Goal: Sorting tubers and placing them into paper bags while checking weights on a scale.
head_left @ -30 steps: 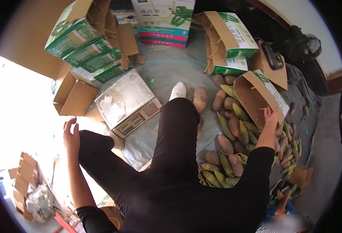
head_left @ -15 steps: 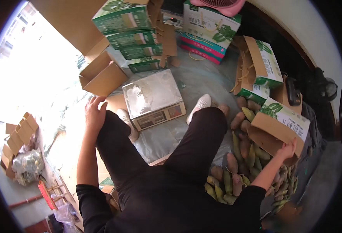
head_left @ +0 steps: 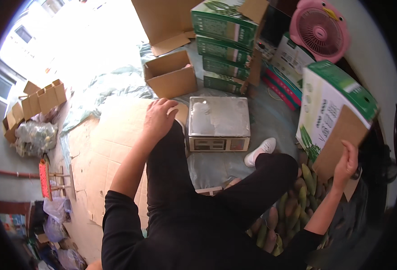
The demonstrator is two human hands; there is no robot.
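Note:
On the right, a white and green printed carton (head_left: 317, 103) stands raised and tilted, its brown cardboard flap facing me. My right hand (head_left: 346, 166) has its fingers curled at the edge of that flap. Beneath and beside the carton lies a heap of long green and reddish-brown vegetables (head_left: 293, 207), partly hidden by my leg and arm. My left hand (head_left: 161, 118) rests on my left knee, fingers loosely bent and holding nothing. Between my feet sits a weighing scale (head_left: 218, 117) with a worn metal top.
Beyond the scale are an open brown box (head_left: 171, 78) and a stack of green boxes (head_left: 227, 56). A pink fan (head_left: 320, 33) stands at the far right on a white box. Flattened cardboard (head_left: 117, 153) covers the floor at left, near a small red-topped stool (head_left: 45, 180).
My right hand has raised and turned the carton, so its green and white sides now show. The view has shifted, moving the scale and boxes rightward. My left hand stays on the knee.

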